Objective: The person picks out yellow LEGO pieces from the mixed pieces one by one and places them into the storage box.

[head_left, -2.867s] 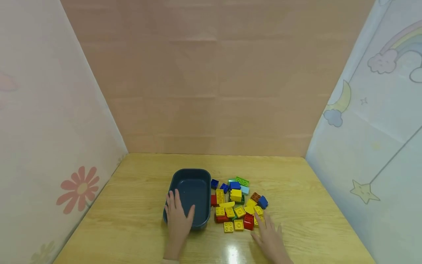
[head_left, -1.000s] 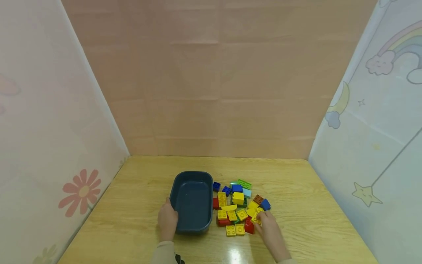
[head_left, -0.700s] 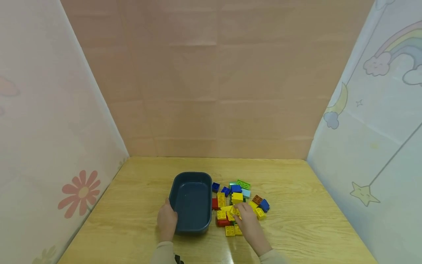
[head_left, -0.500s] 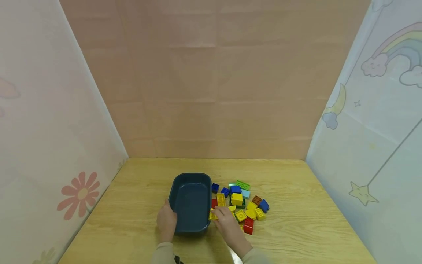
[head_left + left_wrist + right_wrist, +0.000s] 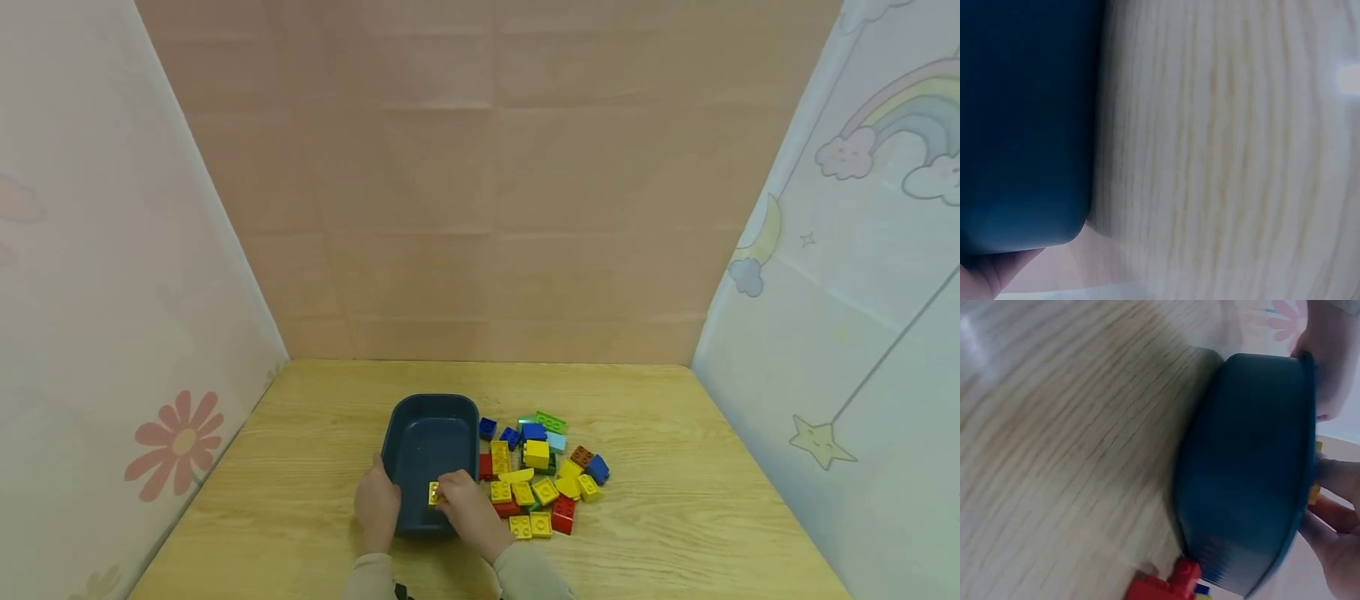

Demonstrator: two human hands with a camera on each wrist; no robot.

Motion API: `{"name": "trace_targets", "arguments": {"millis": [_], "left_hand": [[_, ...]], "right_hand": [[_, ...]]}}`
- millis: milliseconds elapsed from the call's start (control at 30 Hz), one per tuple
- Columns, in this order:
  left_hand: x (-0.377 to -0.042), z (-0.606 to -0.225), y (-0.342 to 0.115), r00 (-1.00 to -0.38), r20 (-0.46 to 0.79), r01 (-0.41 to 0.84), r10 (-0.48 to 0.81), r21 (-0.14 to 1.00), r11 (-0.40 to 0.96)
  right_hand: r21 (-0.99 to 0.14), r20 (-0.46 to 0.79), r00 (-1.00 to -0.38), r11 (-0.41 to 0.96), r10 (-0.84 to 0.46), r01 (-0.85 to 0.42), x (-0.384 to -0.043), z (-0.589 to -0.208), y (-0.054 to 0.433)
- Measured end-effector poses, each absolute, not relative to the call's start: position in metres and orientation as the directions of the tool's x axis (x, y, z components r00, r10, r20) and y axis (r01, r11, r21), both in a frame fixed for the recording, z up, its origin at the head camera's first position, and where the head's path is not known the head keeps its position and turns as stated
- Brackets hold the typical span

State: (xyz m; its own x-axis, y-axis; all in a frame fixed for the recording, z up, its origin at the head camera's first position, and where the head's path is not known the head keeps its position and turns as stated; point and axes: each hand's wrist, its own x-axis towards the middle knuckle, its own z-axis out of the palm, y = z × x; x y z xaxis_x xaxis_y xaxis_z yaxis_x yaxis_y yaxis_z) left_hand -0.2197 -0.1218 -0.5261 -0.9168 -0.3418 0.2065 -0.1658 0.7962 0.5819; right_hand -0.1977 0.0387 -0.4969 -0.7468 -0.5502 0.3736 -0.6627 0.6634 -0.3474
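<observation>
A dark blue rectangular bin [image 5: 431,450] stands on the table, left of a pile of toy building bricks. My left hand [image 5: 377,506] grips its left rim near the front corner; in the left wrist view the outer wall [image 5: 1029,125] hides most of that hand. Between thumb and fingers, my right hand [image 5: 468,510] pinches a yellow studded brick [image 5: 433,493] over the front part of the bin. The right wrist view shows those fingers [image 5: 1335,475] just beyond the rim, with a bit of yellow [image 5: 1315,494] between them.
Loose yellow bricks [image 5: 545,490], red bricks [image 5: 563,514] and blue bricks [image 5: 534,432] lie close to the bin's right side. A brown brick [image 5: 581,456] and a light green one [image 5: 551,422] edge the pile. Papered walls [image 5: 487,250] surround the wooden table [image 5: 660,483].
My left hand has gone from lying spread over the bin's left side to gripping its rim. My right hand took a yellow brick from the pile's right side and carried it left over the bin.
</observation>
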Motion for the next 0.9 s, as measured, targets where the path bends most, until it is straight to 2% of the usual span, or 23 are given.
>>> {"name": "trace_targets", "arguments": {"millis": [167, 400, 733, 900], "left_hand": [[-0.221, -0.527, -0.124, -0.913, 0.221, -0.161, -0.342, 0.576, 0.801], [-0.22, -0.522, -0.127, -0.923, 0.164, -0.191, -0.347, 0.587, 0.787], [-0.219, -0.524, -0.124, -0.925, 0.173, -0.178, -0.338, 0.588, 0.789], [-0.219, -0.524, -0.122, -0.921, 0.185, -0.177, -0.342, 0.584, 0.792]], "right_hand": [[-0.416, 0.201, -0.814, 0.704, -0.545, -0.575, -0.21, -0.5, 0.027], [-0.486, 0.037, -0.845, 0.73, -0.533, -0.481, -0.216, -0.503, 0.021], [-0.522, -0.001, -0.792, 0.675, -0.611, -0.521, -0.217, -0.503, 0.017], [-0.486, -0.014, -0.805, 0.707, -0.594, -0.513, -0.215, -0.502, 0.017]]}}
